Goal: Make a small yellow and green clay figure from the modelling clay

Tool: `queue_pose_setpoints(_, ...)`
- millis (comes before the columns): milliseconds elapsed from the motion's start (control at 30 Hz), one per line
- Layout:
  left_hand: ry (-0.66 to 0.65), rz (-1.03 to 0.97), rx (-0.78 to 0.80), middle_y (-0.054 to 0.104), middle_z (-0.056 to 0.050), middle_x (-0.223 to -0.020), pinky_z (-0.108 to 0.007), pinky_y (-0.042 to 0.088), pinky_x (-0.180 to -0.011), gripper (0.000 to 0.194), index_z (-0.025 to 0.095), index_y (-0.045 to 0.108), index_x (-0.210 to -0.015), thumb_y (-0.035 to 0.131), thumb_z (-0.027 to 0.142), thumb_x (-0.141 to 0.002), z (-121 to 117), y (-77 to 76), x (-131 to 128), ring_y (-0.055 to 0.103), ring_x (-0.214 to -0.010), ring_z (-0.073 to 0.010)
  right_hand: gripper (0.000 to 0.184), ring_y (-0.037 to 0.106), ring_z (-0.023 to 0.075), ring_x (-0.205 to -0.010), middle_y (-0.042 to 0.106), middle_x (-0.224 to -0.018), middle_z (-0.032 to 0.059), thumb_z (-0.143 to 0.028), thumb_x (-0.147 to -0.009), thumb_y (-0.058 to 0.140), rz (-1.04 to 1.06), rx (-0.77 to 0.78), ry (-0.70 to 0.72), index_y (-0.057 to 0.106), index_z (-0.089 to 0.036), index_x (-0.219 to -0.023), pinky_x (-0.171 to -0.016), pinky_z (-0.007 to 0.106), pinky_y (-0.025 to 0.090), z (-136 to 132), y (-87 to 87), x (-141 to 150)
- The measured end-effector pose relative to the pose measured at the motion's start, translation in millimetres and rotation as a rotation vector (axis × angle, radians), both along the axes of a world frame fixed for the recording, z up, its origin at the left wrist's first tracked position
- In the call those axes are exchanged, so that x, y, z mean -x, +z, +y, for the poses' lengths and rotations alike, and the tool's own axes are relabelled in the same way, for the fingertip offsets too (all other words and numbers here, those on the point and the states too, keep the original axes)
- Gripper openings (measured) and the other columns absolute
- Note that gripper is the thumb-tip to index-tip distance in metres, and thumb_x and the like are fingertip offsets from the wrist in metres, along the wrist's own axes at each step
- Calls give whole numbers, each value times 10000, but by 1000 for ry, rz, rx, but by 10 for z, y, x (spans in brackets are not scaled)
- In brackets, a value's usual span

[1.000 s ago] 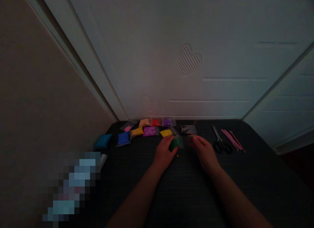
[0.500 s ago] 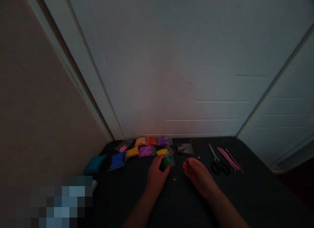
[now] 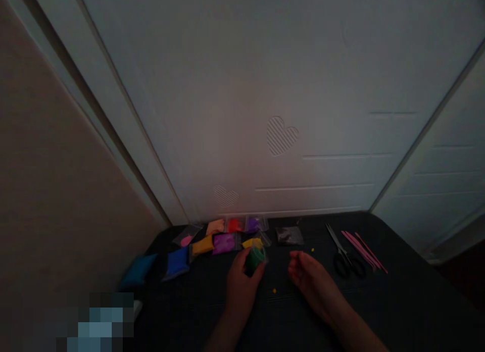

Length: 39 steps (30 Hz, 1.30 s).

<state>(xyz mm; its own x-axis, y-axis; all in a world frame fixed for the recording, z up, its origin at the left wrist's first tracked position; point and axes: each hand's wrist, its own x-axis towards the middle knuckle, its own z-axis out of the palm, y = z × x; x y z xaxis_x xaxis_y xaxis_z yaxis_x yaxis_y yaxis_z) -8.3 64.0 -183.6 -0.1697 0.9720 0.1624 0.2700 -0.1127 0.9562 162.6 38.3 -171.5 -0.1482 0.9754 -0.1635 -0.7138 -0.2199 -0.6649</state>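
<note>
My left hand (image 3: 241, 274) is wrapped round a small clear bag of green clay (image 3: 255, 259), with thumb and fingers on its two sides. Part of that bag is hidden by the fingers. To its right, my right hand (image 3: 308, 273) is closed, its fingers curled and the thumb against them. Whatever it may hold is too small and dark to make out. A tiny yellow piece (image 3: 275, 291) lies on the table between the hands, and another yellow bit (image 3: 312, 249) sits just beyond the right hand. Behind the left hand is a bag of yellow clay (image 3: 253, 242).
Bags of orange (image 3: 202, 246), magenta (image 3: 224, 243), red (image 3: 235, 224), purple (image 3: 255, 224) and blue (image 3: 177, 261) clay line the back left of the dark table (image 3: 182, 311). A grey bag (image 3: 289, 236), scissors (image 3: 343, 253) and pink tools (image 3: 361, 248) lie rightward. A white panel (image 3: 227, 114) rises behind.
The view has shifted slightly, so the table's things sit a little lower. The green clay bag has turned a bit in my left hand. My right hand remains closed.
</note>
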Motion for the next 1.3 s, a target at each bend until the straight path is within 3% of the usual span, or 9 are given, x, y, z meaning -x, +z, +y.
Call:
queue_pose_setpoints(200,25,-47,155,543,-104,-1066,-382,387,-851,496,144,497,-1027,604,378,-603,20,-1,42,526,-957,-253,176,568,97,-749,617,-816,41,-165,-761,535,11,38,-5,561,-132,-933,-749,236,392,31,-20,-31)
queue_pose_setpoints(467,137,66,100,530,-86,-1031,-398,366,-830,503,167,441,-1038,577,412,-620,23,95,76,500,-946,-256,159,578,123,-749,612,-808,50,-231,-785,504,27,21,3,532,-136,-910,-729,276,399,22,19,3)
queue_pose_setpoints(667,90,134,67,578,-48,-846,-340,400,-713,341,175,500,-873,551,425,-647,5,141,64,546,-779,-213,94,517,63,-625,558,-691,-11,-219,-750,550,-71,19,-23,512,-147,-798,-630,213,379,37,-4,-12)
queue_pose_setpoints(767,73,144,73,577,-30,-777,-311,400,-673,310,175,498,-832,551,424,-656,-14,168,54,543,-714,-189,151,433,47,-512,490,-577,-46,-288,-755,531,-288,-15,-60,476,-155,-710,-531,188,336,66,-36,-29)
queue_pose_setpoints(900,49,69,112,591,-20,-725,-282,397,-634,297,168,522,-805,538,430,-667,-40,233,45,544,-674,-178,276,383,72,-476,437,-516,-49,-412,-768,458,-910,-121,-91,446,-172,-631,-473,207,287,55,-21,-28)
queue_pose_setpoints(1033,67,-11,146,603,-29,-733,-269,404,-633,316,154,550,-799,502,447,-694,-51,242,50,543,-686,-174,238,433,101,-531,484,-569,-31,-396,-773,444,-1401,-319,-56,483,-194,-654,-506,225,298,-13,0,23)
queue_pose_setpoints(1167,101,-28,179,571,-20,-636,-254,401,-550,342,140,545,-719,482,475,-696,-53,205,52,519,-594,-156,91,486,135,-642,544,-681,1,-282,-746,496,-1584,-441,2,532,-208,-706,-584,241,339,-26,-16,54)
queue_pose_setpoints(1300,76,1,131,582,-19,-682,-256,404,-593,320,149,532,-785,498,454,-694,-47,203,49,531,-630,-152,75,502,153,-744,558,-762,16,-204,-731,505,-1581,-546,45,569,-217,-766,-680,259,362,-6,-14,26)
